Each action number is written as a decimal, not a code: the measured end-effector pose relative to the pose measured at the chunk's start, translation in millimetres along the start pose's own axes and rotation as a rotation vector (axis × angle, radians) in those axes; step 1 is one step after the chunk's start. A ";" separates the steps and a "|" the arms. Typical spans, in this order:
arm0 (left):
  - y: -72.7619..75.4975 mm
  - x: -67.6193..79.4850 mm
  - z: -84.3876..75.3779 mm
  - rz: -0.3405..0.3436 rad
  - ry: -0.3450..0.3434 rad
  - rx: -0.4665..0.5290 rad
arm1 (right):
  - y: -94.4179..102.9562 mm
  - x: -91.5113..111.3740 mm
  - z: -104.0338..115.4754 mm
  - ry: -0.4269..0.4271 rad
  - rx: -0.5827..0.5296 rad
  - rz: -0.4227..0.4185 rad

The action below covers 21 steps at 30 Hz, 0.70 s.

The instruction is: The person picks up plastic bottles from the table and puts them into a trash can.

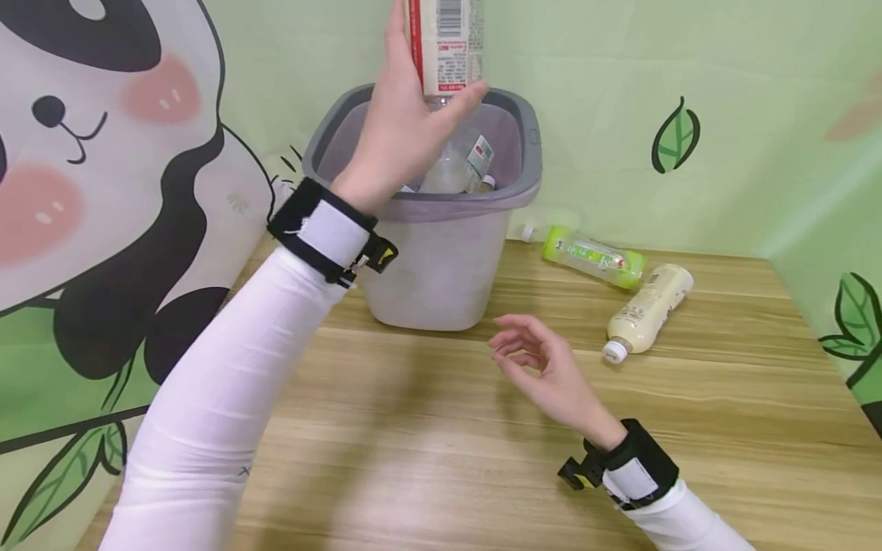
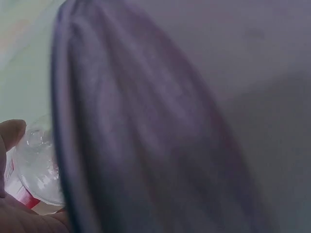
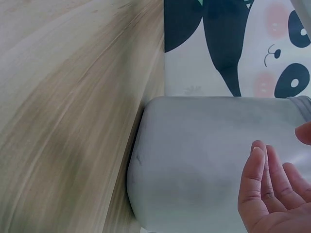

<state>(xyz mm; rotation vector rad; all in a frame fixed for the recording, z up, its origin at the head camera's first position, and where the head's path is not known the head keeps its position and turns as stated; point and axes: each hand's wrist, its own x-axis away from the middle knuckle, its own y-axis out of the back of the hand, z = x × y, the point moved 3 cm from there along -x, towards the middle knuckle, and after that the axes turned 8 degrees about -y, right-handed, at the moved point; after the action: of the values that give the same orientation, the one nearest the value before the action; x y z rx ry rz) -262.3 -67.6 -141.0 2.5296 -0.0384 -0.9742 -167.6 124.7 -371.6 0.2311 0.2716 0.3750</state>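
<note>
My left hand (image 1: 403, 126) grips a plastic bottle (image 1: 451, 46) with a cream and red printed label, its thumb across the lower right side. Its top runs out of the head view. The bottle is held above the grey bin (image 1: 434, 260). In the left wrist view, the bottle's clear rounded plastic (image 2: 39, 165) shows between thumb and fingers, partly hidden by the bin's liner (image 2: 126, 116). My right hand (image 1: 544, 371) holds nothing, its fingers loosely bent, in front of the bin and to its right. The right wrist view shows its fingers (image 3: 252, 179) apart from the bin wall.
Several discarded containers, including a clear bottle (image 1: 444, 172), lie inside the bin. On the wooden table (image 1: 413, 459), a green-labelled bottle (image 1: 592, 256) and a cream bottle (image 1: 648, 310) with a white cap lie to the bin's right. A panda-printed backdrop (image 1: 124, 153) stands behind and left.
</note>
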 end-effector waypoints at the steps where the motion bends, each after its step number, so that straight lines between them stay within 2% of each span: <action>1: -3.1 -1.8 5.9 0.017 0.018 -0.031 | -0.4 0.1 -0.5 -0.002 0.003 0.001; 6: -12.1 -3.4 28.6 0.103 0.102 -0.165 | -1.9 0.1 -2.0 -0.008 0.007 0.006; 10: -13.2 1.1 36.8 0.205 0.200 -0.280 | -2.2 0.1 -2.0 -0.011 0.012 0.012; 13: -12.6 4.5 39.4 0.260 0.244 -0.357 | -2.4 -0.1 -3.0 -0.017 0.017 0.015; 16: -12.4 5.9 39.8 0.269 0.227 -0.382 | -2.2 -0.4 -4.2 -0.021 0.019 0.019; 21: -13.4 7.5 38.6 0.262 0.147 -0.405 | -2.3 -0.8 -5.5 -0.025 0.021 0.021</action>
<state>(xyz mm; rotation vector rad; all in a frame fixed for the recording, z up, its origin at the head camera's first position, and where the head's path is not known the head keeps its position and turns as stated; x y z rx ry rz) -283.3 -71.3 -176.7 2.1489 -0.1135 -0.6183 -169.2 123.3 -377.2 0.2599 0.2484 0.3903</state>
